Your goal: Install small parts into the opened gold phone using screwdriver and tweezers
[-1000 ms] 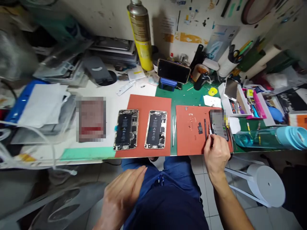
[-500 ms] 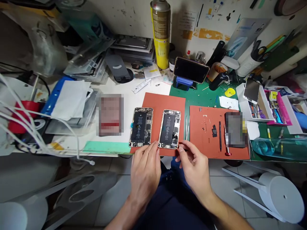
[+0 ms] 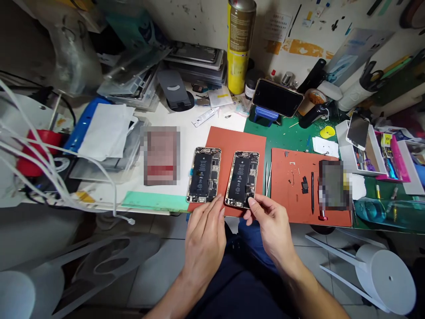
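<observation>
Beneath the right phone, see a red mat; just left, another opened phone; well right, a blurred dark device. Cannot see the near right corner under the right hand, fingers pinched onto it, nearly closed. Beside the near left corner, see the left hand, fingers joined; cannot tell whether holding anything. Points lengthwise away, logo end leaning right.

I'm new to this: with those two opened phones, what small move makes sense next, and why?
Perhaps bring the left hand across to steady the lower left corner of the right-hand opened phone. The right hand touches only its lower right corner, while the left lies close by, below the left-hand opened phone.
</observation>
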Available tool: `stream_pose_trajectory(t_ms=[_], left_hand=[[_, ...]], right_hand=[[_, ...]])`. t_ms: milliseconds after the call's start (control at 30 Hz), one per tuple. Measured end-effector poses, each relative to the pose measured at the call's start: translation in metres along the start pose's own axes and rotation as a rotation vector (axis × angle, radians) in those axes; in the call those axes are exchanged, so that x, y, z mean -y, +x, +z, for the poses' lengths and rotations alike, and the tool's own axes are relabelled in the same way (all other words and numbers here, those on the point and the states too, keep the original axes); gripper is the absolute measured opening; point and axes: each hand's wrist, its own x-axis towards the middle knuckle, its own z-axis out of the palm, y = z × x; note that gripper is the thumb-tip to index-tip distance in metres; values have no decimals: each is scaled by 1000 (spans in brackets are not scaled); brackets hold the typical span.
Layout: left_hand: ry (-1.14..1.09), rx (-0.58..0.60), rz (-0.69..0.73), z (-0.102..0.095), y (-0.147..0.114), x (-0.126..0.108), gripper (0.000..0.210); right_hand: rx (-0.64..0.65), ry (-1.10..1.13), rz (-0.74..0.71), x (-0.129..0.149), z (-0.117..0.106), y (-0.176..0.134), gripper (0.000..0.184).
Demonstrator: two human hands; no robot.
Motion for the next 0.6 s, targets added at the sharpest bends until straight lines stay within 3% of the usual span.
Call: stream_pose_trajectory(t_ms=[67, 133, 233, 333, 600], left_hand=[[-199, -15, -258, -5, -6, -4, 34], [-550, 45, -544, -8, -12, -9, 42], [-1051, 149, -783, -8, -18, -15, 55], [-1217, 111, -861, -7, -20, -21, 53], [-1294, 77, -867, -19, -20, -37, 46]], right_hand=[[-4, 91, -5, -4, 1, -4, 38], [-12, 186, 3, -9, 3, -13, 39], [-41, 274, -18, -18, 7, -30, 38], [-79, 277, -86, -26, 10, -46, 30], [-127, 205, -270, -35, 7, -67, 20]])
